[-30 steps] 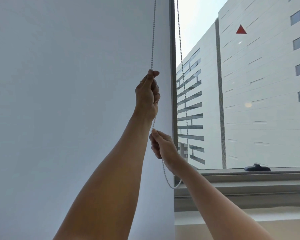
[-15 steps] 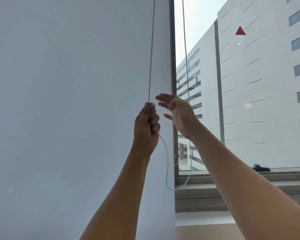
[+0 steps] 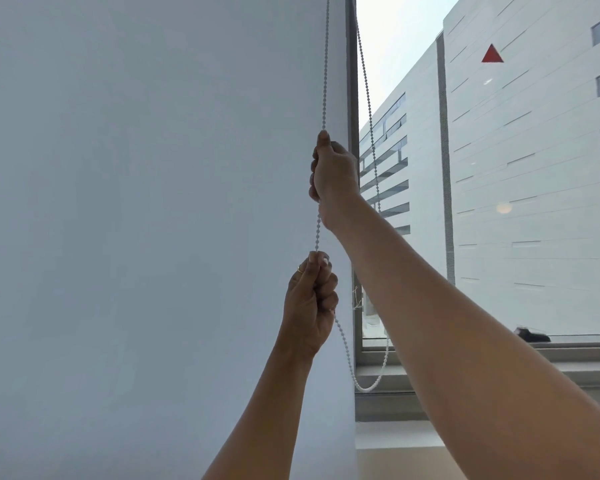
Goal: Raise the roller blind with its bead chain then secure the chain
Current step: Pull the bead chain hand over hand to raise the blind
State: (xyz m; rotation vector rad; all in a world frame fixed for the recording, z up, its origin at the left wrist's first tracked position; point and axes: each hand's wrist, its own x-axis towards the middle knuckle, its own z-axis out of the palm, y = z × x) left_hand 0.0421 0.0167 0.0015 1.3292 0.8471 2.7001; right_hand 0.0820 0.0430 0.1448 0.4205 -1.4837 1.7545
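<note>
white bead chain (image 3: 325, 64) taut, roller blind (image 3: 153, 202) lowered

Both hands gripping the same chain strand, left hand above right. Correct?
Not quite. In the head view both hands do grip the same strand of the chain, but the right hand is the upper one; the left hand holds it lower down, below the right.
</note>
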